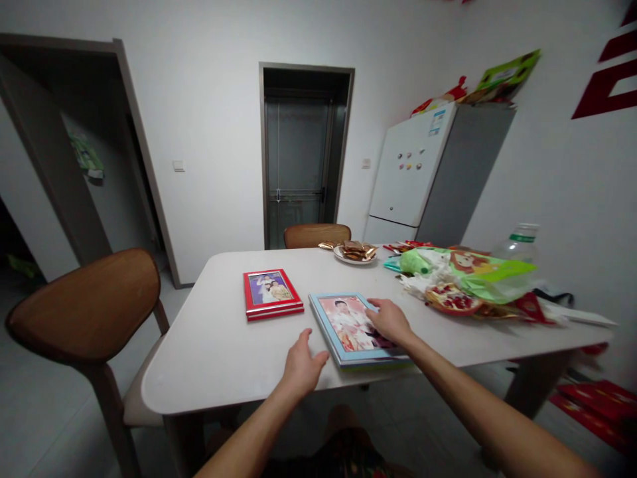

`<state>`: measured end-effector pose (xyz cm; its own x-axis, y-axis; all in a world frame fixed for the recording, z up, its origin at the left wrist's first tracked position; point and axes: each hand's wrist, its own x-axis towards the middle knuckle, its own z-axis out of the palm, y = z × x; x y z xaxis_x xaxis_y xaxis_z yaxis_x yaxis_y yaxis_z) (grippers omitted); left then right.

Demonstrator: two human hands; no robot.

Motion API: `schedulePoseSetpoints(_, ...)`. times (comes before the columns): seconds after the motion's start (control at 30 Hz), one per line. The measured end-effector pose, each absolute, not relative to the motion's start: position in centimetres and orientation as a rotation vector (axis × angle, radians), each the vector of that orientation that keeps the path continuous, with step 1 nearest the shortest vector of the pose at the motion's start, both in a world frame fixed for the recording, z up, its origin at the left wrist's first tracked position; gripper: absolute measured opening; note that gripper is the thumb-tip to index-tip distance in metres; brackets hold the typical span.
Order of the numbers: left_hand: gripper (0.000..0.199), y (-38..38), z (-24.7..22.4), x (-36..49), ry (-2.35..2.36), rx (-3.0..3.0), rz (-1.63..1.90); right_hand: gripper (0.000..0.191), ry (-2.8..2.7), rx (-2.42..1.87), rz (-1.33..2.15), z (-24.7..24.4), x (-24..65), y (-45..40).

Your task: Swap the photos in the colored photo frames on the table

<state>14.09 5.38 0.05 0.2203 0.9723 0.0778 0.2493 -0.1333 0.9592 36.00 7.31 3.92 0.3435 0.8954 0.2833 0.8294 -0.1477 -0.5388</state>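
Observation:
A blue-edged picture frame [338,322] lies flat at the near edge of the table, on top of at least one more flat piece. Over its right side is my right hand [391,321], fingers reaching onto the picture; its underside is hidden, but it does not appear to be gripping. My left hand [302,366] hovers just left of the frame's near corner, open, thumb and fingers apart, with nothing in it. Farther left, a red picture frame [273,292] sits stacked on another red one.
A plate [355,259] of wrapped snacks stands at the table's far side. On the right are a green bag [462,265], an opened pomegranate [452,300] and a clear plastic bottle [520,245]. Wooden chairs [89,305] stand left and behind; a fridge [408,172] is at the back right.

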Motion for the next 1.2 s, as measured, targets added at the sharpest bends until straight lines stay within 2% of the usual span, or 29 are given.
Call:
schedulePoseSetpoints(0.33, 0.041, 8.9, -0.7, 6.8, 1.247, 1.095, 1.194, 0.031, -2.15, -1.66, -0.048, 2.2, 18.7, 14.1)
schedulePoseSetpoints(0.53, 0.029, 8.8, -1.1, 5.2, 1.119, 0.796, 1.289, 0.017, -2.314, -1.585, -0.161, 2.5, 16.7, 14.2)
schedulePoseSetpoints(0.6, 0.025, 8.8, -0.9, 5.1, 1.052, 0.725, 1.33, 0.018, -2.358, -1.532, -0.177, 2.8, 16.6, 12.6)
schedulePoseSetpoints(0.7, 0.029, 8.3, 0.0, 5.3, 0.937, 0.677, 1.453, 0.02, -2.33, -1.431, -0.14, 3.3, 16.3, 9.3)
schedulePoseSetpoints(0.83, 0.039, 6.1, 1.9, 5.6, 0.846, 0.712, 1.644, 0.024, -2.168, -1.273, 0.231, 4.4, 16.0, 5.8)
schedulePoseSetpoints(0.97, 0.042, 2.9, 3.9, 5.5, 0.934, 1.015, 1.68, 0.045, -1.611, -1.155, 0.924, 5.9, 16.8, 4.6)
schedulePoseSetpoints(1.03, 0.045, 1.3, 4.7, 5.6, 1.017, 1.295, 1.62, 0.053, -1.294, -1.111, 1.159, 6.8, 17.5, 4.2)
schedulePoseSetpoints(1.2, 0.051, -1.2, 5.9, 6.5, 1.121, 1.811, 1.434, 0.063, -1.049, -0.937, 1.294, 8.8, 18.6, 1.8)
